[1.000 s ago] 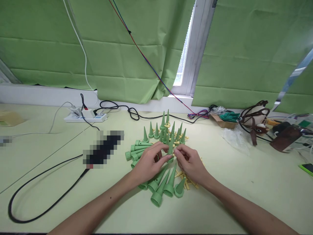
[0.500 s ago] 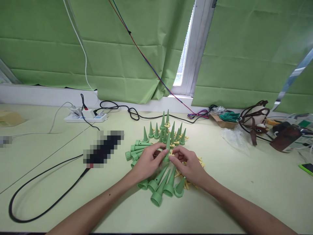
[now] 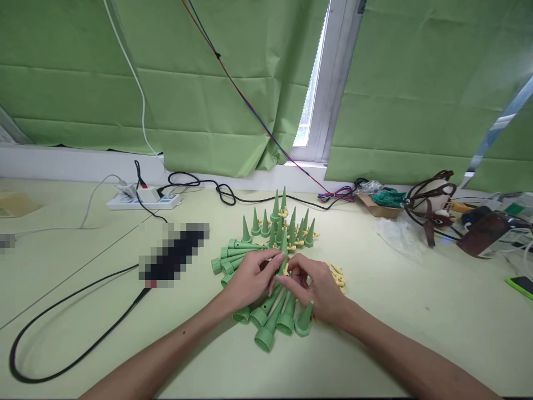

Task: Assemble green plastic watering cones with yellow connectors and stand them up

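A green plastic watering spike (image 3: 284, 244) stands point up between my hands. My left hand (image 3: 256, 276) is closed around it, thumb and fingers at its side. A small yellow valve (image 3: 286, 270) sits against the spike's side, and my right hand (image 3: 314, 282) pinches at it with thumb and index finger. Whether the valve is inserted cannot be made out. Beyond my hands, several upright green spikes (image 3: 245, 229) stand, some with yellow valves fitted. Other spikes (image 3: 266, 336) lie below my hands and to the left. A pile of yellow valves (image 3: 338, 276) is partly hidden behind my right hand.
A power strip (image 3: 144, 202) with plugs and a black cable (image 3: 250, 200) run along the table's back. A blurred dark object (image 3: 175, 255) lies left. At the right are a cardboard box (image 3: 378, 206), a clear plastic bag (image 3: 400, 236) and a green-edged phone (image 3: 520, 287).
My right hand has turned and its thumb has moved left, beneath the yellow valve, which is now against the spike. The held spike is slightly lower; my left hand keeps its grip.
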Available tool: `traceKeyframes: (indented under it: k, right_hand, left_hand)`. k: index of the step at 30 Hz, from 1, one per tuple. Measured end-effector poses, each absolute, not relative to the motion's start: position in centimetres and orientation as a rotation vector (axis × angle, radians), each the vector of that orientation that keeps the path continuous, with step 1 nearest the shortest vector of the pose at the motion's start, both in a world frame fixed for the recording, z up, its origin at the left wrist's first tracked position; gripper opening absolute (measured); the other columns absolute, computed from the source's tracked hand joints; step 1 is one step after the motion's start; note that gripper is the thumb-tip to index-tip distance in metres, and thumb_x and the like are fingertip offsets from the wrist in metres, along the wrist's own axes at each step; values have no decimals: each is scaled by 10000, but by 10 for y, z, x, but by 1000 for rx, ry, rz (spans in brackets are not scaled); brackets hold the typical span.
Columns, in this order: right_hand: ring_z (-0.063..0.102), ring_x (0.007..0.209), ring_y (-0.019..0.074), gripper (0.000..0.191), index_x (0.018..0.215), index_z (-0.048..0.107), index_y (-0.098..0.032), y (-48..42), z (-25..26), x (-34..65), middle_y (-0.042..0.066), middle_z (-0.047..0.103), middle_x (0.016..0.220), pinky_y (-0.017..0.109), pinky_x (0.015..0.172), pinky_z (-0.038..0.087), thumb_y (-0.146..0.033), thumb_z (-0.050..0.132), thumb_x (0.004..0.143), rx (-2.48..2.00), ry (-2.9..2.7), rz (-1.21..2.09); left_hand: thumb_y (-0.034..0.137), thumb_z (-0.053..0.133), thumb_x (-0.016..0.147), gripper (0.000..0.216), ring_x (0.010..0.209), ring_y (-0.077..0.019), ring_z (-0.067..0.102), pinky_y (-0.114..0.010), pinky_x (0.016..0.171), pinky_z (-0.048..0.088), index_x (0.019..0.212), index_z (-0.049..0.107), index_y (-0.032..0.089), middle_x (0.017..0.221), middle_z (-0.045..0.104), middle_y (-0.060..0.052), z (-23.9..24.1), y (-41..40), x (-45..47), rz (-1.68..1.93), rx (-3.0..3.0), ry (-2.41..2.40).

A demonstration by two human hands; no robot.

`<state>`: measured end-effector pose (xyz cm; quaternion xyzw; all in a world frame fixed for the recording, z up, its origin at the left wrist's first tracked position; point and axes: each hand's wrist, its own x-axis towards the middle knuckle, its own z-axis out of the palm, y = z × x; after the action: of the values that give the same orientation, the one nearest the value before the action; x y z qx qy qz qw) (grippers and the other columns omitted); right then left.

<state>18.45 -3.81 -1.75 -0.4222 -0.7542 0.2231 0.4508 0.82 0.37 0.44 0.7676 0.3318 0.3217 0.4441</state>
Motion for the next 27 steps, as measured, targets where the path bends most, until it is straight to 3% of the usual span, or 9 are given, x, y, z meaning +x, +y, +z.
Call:
traceKeyframes:
  k: [27]
  right_hand:
    - [383, 579, 116, 233, 784, 452, -214, -38, -15, 183, -47, 418, 664, 249, 550, 315, -329, 534, 970, -1053, -1980, 538]
  left_hand:
    - [487, 475, 970, 406, 406, -103, 446, -206, 431, 329, 734, 558, 166, 466, 447, 62, 4, 6, 7, 745, 1878, 854]
